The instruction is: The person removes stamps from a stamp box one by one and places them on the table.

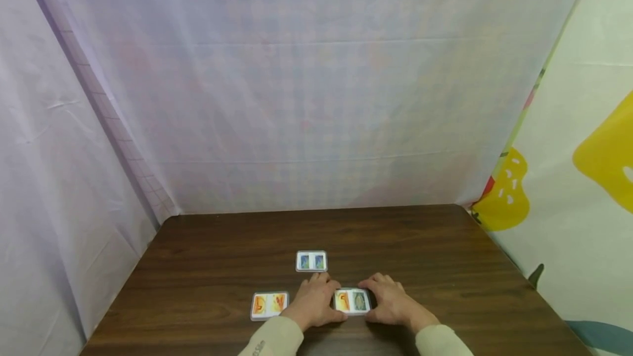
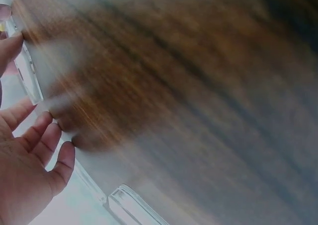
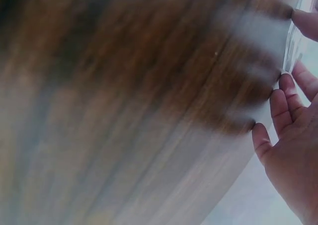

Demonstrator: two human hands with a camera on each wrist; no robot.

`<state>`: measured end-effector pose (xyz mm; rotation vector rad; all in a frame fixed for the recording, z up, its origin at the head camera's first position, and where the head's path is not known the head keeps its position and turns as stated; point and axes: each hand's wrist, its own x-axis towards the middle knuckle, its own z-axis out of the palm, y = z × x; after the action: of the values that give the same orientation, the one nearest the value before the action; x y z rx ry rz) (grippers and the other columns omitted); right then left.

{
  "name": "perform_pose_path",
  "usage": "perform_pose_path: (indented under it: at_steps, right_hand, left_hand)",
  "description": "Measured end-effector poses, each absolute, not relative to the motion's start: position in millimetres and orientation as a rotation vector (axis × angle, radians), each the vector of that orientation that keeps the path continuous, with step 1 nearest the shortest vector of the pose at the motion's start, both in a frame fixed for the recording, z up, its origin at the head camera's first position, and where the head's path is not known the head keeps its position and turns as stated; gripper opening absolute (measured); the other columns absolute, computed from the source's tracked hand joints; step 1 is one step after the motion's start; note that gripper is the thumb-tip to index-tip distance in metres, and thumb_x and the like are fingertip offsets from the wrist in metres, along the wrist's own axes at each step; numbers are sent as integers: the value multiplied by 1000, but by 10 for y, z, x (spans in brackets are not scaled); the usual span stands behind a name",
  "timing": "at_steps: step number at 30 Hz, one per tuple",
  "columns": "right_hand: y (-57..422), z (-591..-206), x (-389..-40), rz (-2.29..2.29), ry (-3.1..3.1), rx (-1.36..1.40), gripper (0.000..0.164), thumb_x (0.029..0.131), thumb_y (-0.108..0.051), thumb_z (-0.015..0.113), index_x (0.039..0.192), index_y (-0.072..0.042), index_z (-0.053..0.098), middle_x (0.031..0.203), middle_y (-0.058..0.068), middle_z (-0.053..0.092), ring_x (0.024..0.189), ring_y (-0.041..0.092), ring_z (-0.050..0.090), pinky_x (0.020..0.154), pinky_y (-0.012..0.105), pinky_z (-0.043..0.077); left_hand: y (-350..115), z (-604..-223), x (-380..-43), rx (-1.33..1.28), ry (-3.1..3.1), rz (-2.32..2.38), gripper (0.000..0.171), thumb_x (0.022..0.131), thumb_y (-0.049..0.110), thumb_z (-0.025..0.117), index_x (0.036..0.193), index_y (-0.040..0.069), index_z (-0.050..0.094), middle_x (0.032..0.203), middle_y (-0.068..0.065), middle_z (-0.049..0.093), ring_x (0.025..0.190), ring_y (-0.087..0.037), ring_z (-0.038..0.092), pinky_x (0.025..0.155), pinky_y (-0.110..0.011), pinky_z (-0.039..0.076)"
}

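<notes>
Both hands are at a flat, clear-edged plastic case (image 1: 352, 301) lying on the table, its top showing an orange picture beside a grey-green one. My left hand (image 1: 315, 302) pinches the left end between thumb and fingers, covering that edge in the head view. At the opposite end, my right hand (image 1: 392, 302) pinches the case in the same way. In the left wrist view, the case's thin clear side (image 2: 29, 78) shows between thumb and fingers. The right wrist view catches only a sliver of the case (image 3: 289, 43) by the fingertips.
Left of the left hand lies a similar case (image 1: 269, 305) with two orange pictures, partly behind the wrist. Farther back, another case (image 1: 311, 261) carries two blue-green pictures. The dark wood table (image 1: 207, 251) ends against hanging cloth (image 1: 306, 98) at the back and sides.
</notes>
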<state>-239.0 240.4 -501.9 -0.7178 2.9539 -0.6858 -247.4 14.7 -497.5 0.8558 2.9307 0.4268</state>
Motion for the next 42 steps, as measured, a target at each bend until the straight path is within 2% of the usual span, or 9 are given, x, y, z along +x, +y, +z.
perform_pose_path:
  at_steps: [20, 28, 33, 42]
  right_hand:
    - [2387, -5034, -2389, -684, 2958, -684, 63, 61, -23, 83, 119, -7, 64, 110, 3, 56, 103, 30, 52, 83, 55, 41]
    - [2389, -5047, -2381, -708, 2954, -667, 65, 61, -23, 83, 120, -6, 63, 112, 3, 57, 104, 30, 52, 85, 56, 40]
    - [2390, -5046, -2384, -716, 2967, -672, 67, 59, -24, 84, 120, -4, 63, 111, 4, 57, 104, 31, 52, 85, 55, 40]
    - [2401, -5054, -2383, -736, 2973, -706, 63, 62, -27, 86, 116, -4, 65, 110, 5, 58, 102, 31, 53, 83, 53, 41]
  left_hand:
    - [115, -4963, -2450, 839, 2907, 511, 64, 78, 54, 78, 128, 18, 63, 116, -1, 55, 110, -20, 50, 95, -47, 44]
    - [106, -4978, -2460, 808, 2869, 571, 65, 80, 53, 77, 131, 16, 60, 130, -9, 54, 124, -29, 48, 102, -55, 40]
    - [69, -4933, -2448, 790, 2857, 606, 68, 80, 52, 77, 134, 15, 59, 141, -15, 50, 132, -33, 45, 105, -55, 37]
    - [-72, -4865, -2464, 812, 2888, 651, 67, 78, 50, 78, 133, 15, 60, 132, -9, 54, 120, -32, 53, 99, -51, 43]
